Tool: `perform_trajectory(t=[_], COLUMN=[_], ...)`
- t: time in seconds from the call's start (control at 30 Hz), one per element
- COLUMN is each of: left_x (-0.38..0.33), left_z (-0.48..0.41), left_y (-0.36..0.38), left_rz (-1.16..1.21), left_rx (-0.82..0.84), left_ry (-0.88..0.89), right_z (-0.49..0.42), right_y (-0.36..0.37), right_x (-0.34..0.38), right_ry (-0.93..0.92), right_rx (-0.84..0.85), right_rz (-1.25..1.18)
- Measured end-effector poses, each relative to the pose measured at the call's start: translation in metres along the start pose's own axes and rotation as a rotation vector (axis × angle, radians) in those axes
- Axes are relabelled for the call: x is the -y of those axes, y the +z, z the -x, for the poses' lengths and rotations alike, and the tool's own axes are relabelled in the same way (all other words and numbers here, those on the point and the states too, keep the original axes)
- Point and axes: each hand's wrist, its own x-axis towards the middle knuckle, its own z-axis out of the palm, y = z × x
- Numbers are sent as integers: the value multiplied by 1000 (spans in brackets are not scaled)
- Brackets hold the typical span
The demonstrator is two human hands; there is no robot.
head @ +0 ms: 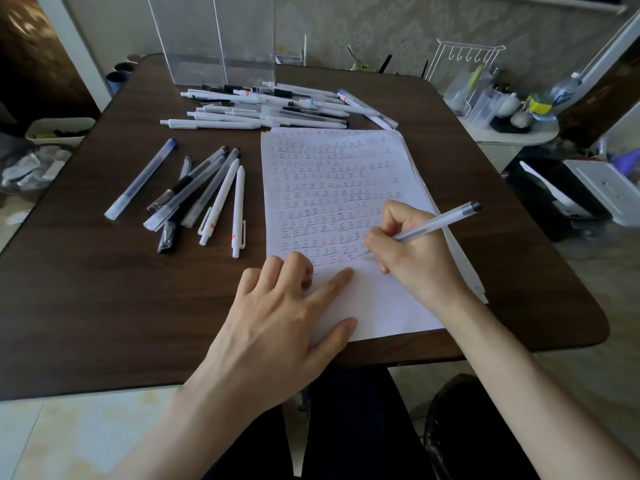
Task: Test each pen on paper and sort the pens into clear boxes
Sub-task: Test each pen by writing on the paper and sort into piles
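paper (363,306) — white, ruled; right hand (412,258) grips translucent pen (436,221)

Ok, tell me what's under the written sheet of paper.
Along the right side of the written sheet, edges of more white sheets stick out beneath it, lying on the brown table. How many, and whether they carry writing, is covered.

Paper (332,188): white sheet lying flat, rows of repeated marks above, blank below. Pen (436,221): translucent, dark end tilted up and right, tip on the paper, gripped by the right hand (412,258). Far pile (263,109): mostly white pens, just beyond the sheet. Left group (201,195): fanned pens. Boxes (214,39): clear, upright, behind the pile.
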Motion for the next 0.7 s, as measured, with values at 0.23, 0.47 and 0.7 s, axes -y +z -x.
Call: perform_trajectory(t=[0.23, 0.47, 0.7], left_x=[0, 0, -1], left_z=[0, 0, 2], left_y=[0, 0, -6], left_rz=[-1, 4, 79], left_rx=[1, 0, 28], left_ry=[-2, 8, -15], right_z=[0, 1, 1], right_y=[1, 1, -1], right_x=[2, 2, 1], right_ry=[0, 7, 11], right_rx=[-4, 32, 0], right_rz=[24, 15, -19])
